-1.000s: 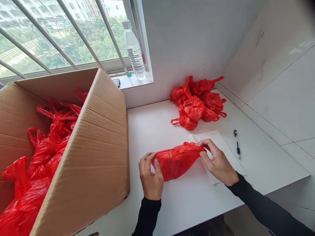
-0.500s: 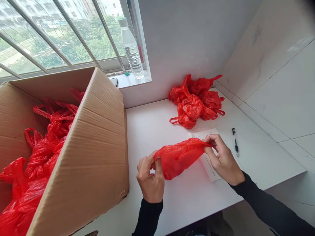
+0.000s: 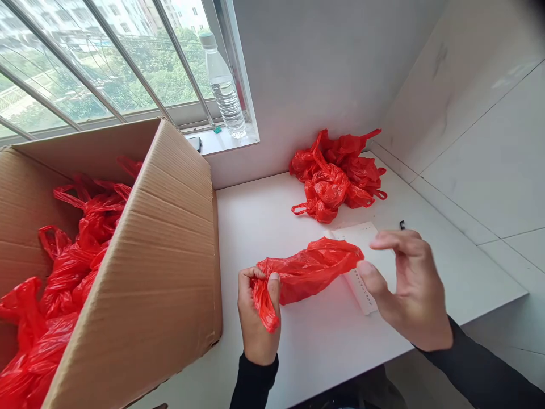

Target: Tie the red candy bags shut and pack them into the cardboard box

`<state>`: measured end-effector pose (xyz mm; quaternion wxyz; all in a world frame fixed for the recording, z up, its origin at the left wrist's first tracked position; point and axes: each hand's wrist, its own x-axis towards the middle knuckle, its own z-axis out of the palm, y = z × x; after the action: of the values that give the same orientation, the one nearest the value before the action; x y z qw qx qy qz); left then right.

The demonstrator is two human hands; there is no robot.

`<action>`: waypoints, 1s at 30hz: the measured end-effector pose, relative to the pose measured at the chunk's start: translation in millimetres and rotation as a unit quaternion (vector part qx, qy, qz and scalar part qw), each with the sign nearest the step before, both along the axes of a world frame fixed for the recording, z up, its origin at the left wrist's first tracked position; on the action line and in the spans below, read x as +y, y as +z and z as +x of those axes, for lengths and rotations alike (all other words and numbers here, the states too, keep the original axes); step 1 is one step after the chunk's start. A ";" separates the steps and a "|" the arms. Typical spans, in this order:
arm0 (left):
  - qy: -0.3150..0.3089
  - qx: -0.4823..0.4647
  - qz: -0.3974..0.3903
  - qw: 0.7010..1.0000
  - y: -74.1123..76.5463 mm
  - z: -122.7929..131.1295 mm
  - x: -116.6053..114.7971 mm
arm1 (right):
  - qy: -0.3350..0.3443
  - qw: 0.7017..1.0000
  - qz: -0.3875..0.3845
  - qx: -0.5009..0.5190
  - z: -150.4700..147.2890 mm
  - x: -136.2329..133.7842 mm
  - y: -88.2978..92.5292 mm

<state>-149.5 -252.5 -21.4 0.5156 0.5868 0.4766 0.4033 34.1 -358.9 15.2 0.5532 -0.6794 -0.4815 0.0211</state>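
A thin red plastic bag (image 3: 315,270) stretches above the white tabletop, its near-left end bunched up. My left hand (image 3: 259,312) is closed on that gathered end, thumb on top, and a short tail of the bag hangs over the palm. Just past the bag's far-right end, my right hand (image 3: 409,289) is open, thumb and fingers apart with nothing between them. Beneath the bag and right hand lies an open notebook (image 3: 361,233), partly covered.
A tall cardboard box (image 3: 170,255) holding red plastic bags (image 3: 89,244) stands at left. More crumpled red bags (image 3: 332,182) are piled against the back wall. A water bottle (image 3: 227,96) stands on the windowsill. A pen (image 3: 402,225) is mostly hidden behind my right hand.
My right hand has let go of the bag's right end and moved right, its fingers spreading. My left hand has turned and now grips the bag in a bunch, with a tail hanging out.
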 end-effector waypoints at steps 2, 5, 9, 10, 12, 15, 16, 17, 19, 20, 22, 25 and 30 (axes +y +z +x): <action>-0.007 -0.005 -0.002 1.000 6.7 -0.9 -3.3 | 0.119 0.992 0.009 -0.037 -11.1 1.5 10.1; -0.024 -0.009 0.009 1.000 15.8 -4.7 -9.1 | 0.294 0.938 -0.164 -0.087 -20.5 17.2 6.7; -0.034 -0.037 -0.027 0.998 16.7 -13.2 -14.4 | 0.283 0.859 -0.393 -0.168 -15.2 40.3 -22.7; -0.039 -0.048 -0.047 0.997 15.4 -14.9 -14.8 | 0.279 0.849 -0.414 -0.175 -11.5 43.0 -28.2; -0.055 -0.074 -0.076 0.993 12.9 -16.7 -14.7 | 0.263 0.849 -0.423 -0.178 -3.3 45.5 -32.2; -0.069 -0.080 -0.081 0.991 13.0 -14.9 -13.8 | 0.219 0.855 -0.433 -0.184 6.1 47.6 -25.3; -0.068 -0.072 -0.084 0.992 14.2 -13.7 -13.7 | 0.211 0.855 -0.435 -0.189 7.1 49.3 -22.6; -0.066 -0.064 -0.087 0.992 15.5 -12.6 -13.7 | 0.211 0.853 -0.436 -0.194 6.7 51.8 -21.1; -0.061 -0.051 -0.091 0.993 17.9 -11.4 -14.2 | 0.230 0.846 -0.435 -0.205 1.8 59.1 -23.4; -0.062 -0.041 -0.083 0.994 18.6 -11.5 -14.4 | 0.242 0.842 -0.434 -0.208 -2.1 63.6 -27.3; -0.062 -0.006 -0.047 0.997 18.8 -13.0 -15.0 | 0.256 0.840 -0.429 -0.210 -10.7 73.3 -38.2; -0.025 0.051 0.039 0.998 18.1 -17.2 -16.3 | 0.256 0.851 -0.411 -0.202 -19.1 84.0 -51.3; 0.014 -0.003 0.055 0.998 21.5 -23.6 -20.9 | 0.310 0.864 -0.358 -0.171 -15.0 82.9 -46.3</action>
<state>-173.2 -273.3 0.1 0.4790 0.6062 0.4599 0.4377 19.2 -276.0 -31.1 0.1459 -0.6389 -0.7142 0.2458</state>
